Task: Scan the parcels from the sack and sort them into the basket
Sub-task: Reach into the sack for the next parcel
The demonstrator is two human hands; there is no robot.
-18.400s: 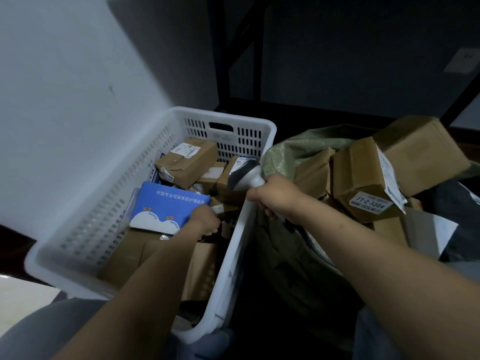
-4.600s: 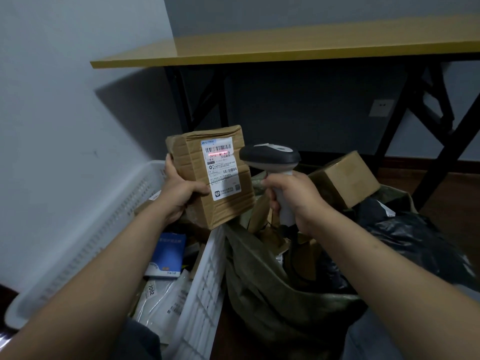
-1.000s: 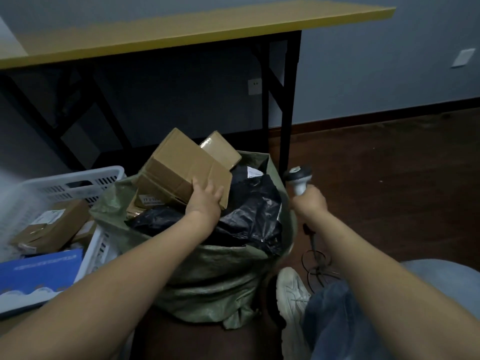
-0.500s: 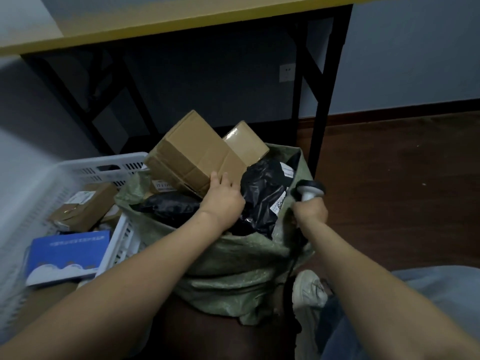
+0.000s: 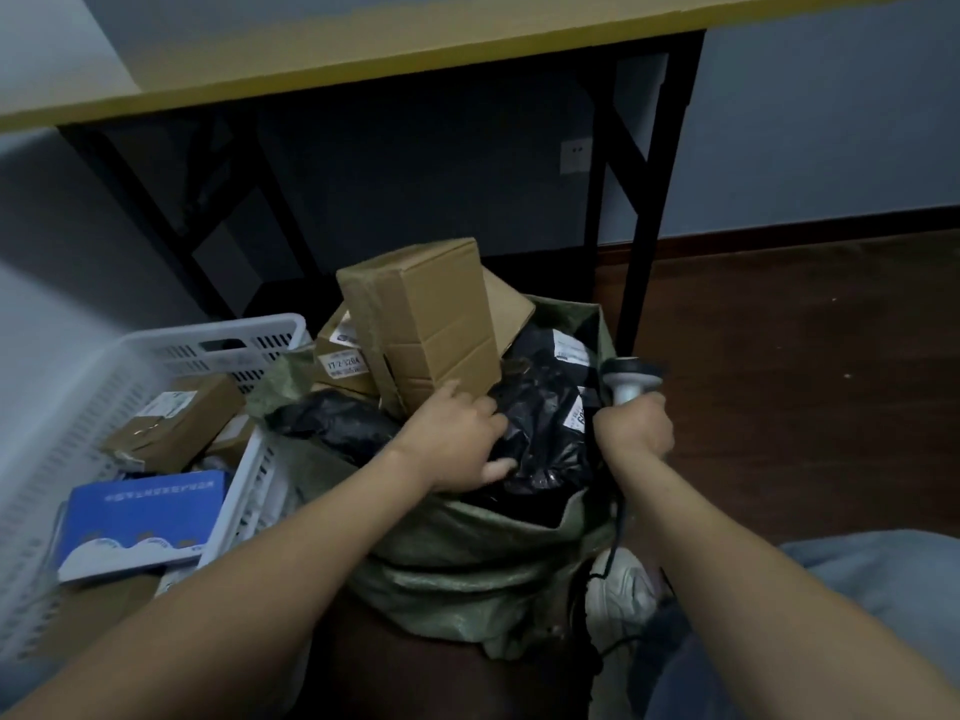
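Parcels crowd the mouth of the green sack [image 5: 467, 543], and the one being picked is the tall cardboard box [image 5: 426, 319], standing tilted on top of the pile with its lower end down among black plastic mailers [image 5: 540, 423]. No label shows on the faces turned this way, so whichever side carries the barcode is hidden.

To do this step well, I'd say the box wants a firm hold low down and a straight lift clear of the loose bags, then a turn in the air until the label faces the scanner, before it goes across to the basket.

Left hand [image 5: 457, 439] is at the foot of that box, fingers [image 5: 447, 394] spread loosely and laid against its lower face, thumb reaching over the black plastic; it touches the box but has not closed round it. Right hand [image 5: 634, 428] is clenched on the handle of the scanner [image 5: 631, 379], held upright at the sack's right rim, its cord trailing down.

Just left of the sack, touching it, stands the white basket [image 5: 218, 335], holding a brown carton [image 5: 176, 428] and a blue box [image 5: 140, 522].
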